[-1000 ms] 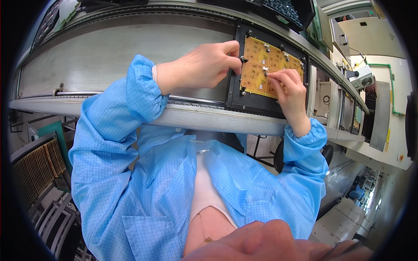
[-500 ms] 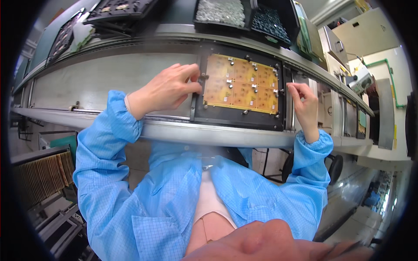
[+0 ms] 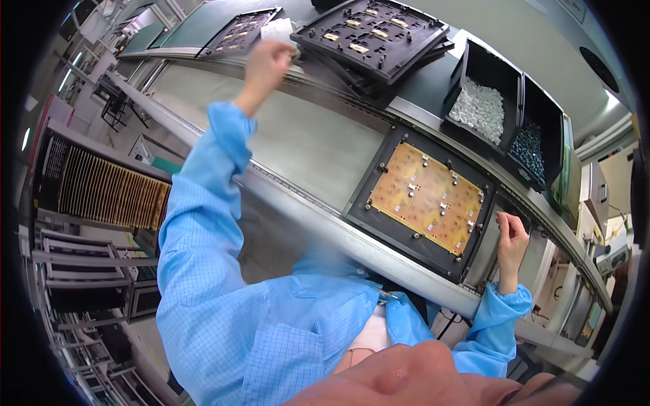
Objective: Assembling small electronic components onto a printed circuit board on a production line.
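A yellow circuit board panel (image 3: 420, 203), fitted with several small white and dark parts, lies in a black carrier frame (image 3: 359, 193) on the metal rail. My left hand (image 3: 265, 68) is stretched out over the rail's far edge, by a white slip (image 3: 277, 29) and a stack of black carriers (image 3: 372, 37). Its fingers are curled together, and what they hold, if anything, is hidden. Beside the frame's right edge, my right hand (image 3: 512, 245) is closed in a pinch. Whatever lies between its fingertips is too small to make out.
Two black bins stand behind the frame, one with clear white pieces (image 3: 478, 111), one with dark blue pieces (image 3: 528, 150). Another black carrier (image 3: 240, 32) lies at the far left. A rack of upright boards (image 3: 101, 183) stands left of the rail.
My left hand has left the carrier frame's left side and reached far left to the stacked carriers. My right hand remains by the frame's right edge. The view has swung left.
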`<state>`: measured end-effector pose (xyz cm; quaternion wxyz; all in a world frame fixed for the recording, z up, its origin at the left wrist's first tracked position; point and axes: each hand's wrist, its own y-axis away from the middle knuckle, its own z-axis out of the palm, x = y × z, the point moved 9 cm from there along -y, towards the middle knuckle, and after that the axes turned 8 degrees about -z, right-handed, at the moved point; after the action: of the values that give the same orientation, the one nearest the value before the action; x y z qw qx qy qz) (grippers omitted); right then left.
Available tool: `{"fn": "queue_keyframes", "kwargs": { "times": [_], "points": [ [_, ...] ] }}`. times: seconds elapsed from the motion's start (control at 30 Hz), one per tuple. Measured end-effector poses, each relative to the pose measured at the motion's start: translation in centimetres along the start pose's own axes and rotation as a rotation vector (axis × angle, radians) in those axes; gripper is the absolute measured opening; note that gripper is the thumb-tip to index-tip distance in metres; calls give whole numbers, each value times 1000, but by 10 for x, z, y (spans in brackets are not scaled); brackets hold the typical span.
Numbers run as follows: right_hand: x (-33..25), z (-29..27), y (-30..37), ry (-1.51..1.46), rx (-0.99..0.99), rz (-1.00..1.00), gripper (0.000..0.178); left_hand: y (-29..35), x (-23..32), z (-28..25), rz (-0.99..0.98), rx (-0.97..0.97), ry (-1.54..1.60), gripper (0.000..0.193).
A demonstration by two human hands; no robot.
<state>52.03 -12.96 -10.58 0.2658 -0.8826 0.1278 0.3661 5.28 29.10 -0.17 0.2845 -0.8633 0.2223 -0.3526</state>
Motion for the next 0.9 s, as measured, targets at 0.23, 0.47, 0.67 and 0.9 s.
{"fn": "queue_keyframes", "kwargs": {
  "times": [0.23,0.47,0.67,0.9],
  "points": [
    [-12,-1,2,69,95,58,21,-113,-235,23,-686,-382,-685,72],
    [0,-7,17,48,96,257,21,-156,-269,63,-547,-498,-798,66],
    [1,3,17,14,20,290,21,-155,-297,23,-633,-428,-428,57],
    [3,8,13,12,18,271,20,-149,-248,-35,-645,-237,-404,65]
  ]
}}
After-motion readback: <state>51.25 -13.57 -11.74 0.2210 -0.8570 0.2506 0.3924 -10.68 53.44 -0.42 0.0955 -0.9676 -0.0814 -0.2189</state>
